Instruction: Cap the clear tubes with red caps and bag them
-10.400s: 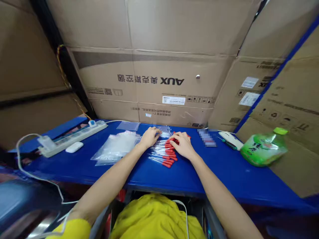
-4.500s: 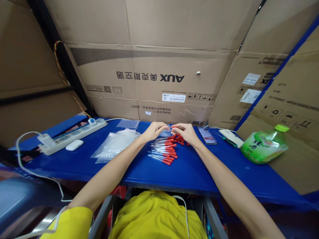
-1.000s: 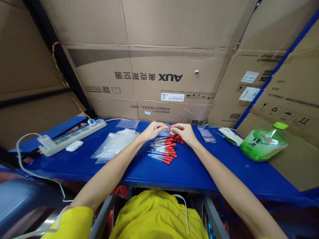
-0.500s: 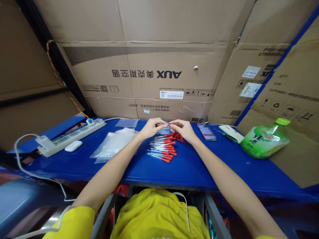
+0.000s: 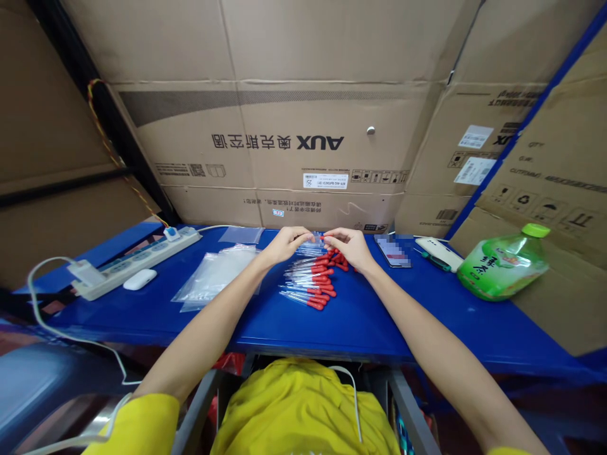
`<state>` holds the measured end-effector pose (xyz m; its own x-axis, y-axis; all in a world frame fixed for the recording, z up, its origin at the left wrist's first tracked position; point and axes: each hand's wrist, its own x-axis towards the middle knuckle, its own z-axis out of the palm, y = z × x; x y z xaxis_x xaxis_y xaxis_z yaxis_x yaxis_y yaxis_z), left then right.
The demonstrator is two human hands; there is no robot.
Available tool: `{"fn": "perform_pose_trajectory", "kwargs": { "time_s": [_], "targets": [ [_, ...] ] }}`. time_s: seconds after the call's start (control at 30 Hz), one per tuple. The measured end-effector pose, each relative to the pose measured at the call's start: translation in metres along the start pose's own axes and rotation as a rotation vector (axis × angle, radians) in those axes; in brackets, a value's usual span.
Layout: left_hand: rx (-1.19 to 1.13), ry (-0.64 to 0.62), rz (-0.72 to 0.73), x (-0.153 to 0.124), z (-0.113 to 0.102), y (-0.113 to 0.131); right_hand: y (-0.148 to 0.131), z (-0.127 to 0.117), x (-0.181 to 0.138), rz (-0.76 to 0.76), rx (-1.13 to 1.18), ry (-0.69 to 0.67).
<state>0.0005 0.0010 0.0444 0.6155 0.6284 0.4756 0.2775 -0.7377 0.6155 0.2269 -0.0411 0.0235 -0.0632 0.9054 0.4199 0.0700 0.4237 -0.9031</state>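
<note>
Currently, on your blue table [image 5: 360, 325]: one row of droppers [image 5: 310, 278], clear tubes with red caps on their right ends; judged done. At the far end of the row: a batch of bare tubes [image 5: 307, 251], seemingly left to cap; how many is hard to tell. Right of the row's far end: a small heap of loose caps [image 5: 339, 260], overlapping, seemingly unused. Your right hand [image 5: 351, 245], beyond the row: fingertips pinched on one red cap [image 5: 325, 237]. Your left hand [image 5: 287, 244], facing it: fingers curled in at the bare tubes; whether they grip one cannot be told. Progress, by these lots: partway. Left of the row: a stack of clear bags [image 5: 215, 278], flat, no droppers seen inside. Well right of the row: a phone [image 5: 393, 251], then a green bottle [image 5: 501, 264].
</note>
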Motion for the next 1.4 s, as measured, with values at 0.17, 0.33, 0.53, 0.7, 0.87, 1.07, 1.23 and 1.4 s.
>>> {"fn": "perform_pose_trajectory", "kwargs": {
  "time_s": [0.17,0.33,0.53,0.7,0.87,1.07,1.23,1.4],
  "targets": [
    [0.017,0.013,-0.009,0.000,0.004,0.003,-0.001,0.001,-0.001,0.001,0.005,0.007],
    [0.019,0.013,-0.006,0.000,0.008,-0.002,0.002,0.002,-0.002,-0.004,-0.022,0.016],
    [0.008,0.006,0.005,-0.001,0.011,0.001,0.001,0.002,-0.002,-0.037,-0.060,-0.014],
    [0.040,-0.036,-0.035,0.000,0.005,-0.004,0.000,-0.016,0.008,-0.147,-0.185,0.082],
    [0.289,-0.025,-0.024,-0.004,0.000,-0.037,0.003,-0.043,0.018,-0.163,-0.149,0.295],
    [0.403,-0.211,-0.001,-0.008,0.009,-0.059,0.001,-0.033,0.008,-0.206,-0.348,-0.020],
    [0.449,-0.211,0.026,-0.009,0.015,-0.055,0.003,-0.008,-0.007,-0.227,-0.630,-0.295],
    [0.498,-0.178,0.010,-0.010,0.013,-0.050,0.008,-0.003,-0.010,-0.225,-0.738,-0.368]
  ]
}}
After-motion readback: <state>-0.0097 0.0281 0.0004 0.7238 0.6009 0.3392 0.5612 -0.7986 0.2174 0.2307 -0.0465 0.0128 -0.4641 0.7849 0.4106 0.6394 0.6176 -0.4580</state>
